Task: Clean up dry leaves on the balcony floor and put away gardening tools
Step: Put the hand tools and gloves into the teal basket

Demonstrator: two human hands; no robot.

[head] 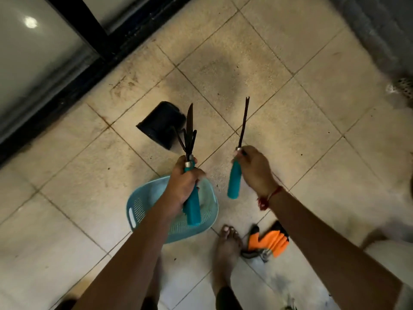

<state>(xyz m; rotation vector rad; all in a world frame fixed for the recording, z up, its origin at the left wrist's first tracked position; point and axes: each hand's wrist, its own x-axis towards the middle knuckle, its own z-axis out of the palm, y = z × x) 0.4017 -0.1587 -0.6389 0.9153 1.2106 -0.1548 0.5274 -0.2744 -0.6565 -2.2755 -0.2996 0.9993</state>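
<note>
My left hand [184, 184] is shut on two teal-handled garden tools [192, 204], a rake and a narrow trowel whose dark metal heads point away from me. It holds them above a light blue plastic basket [143, 204] that stands on the tiled floor. My right hand [254, 168] grips a third teal-handled tool [234, 182] near its metal collar, its thin dark weeder blade pointing up and away. A black dustpan [159, 123] lies on the floor beyond the left hand. Orange pruning shears [269, 241] lie on the floor beside my bare right foot [226, 249].
A black sliding door frame [93, 52] with frosted glass runs along the upper left. A grey wall [380, 30] stands at the upper right, with a speckled object [404, 86] at its foot. The beige tiles [234, 63] are stained with dirt.
</note>
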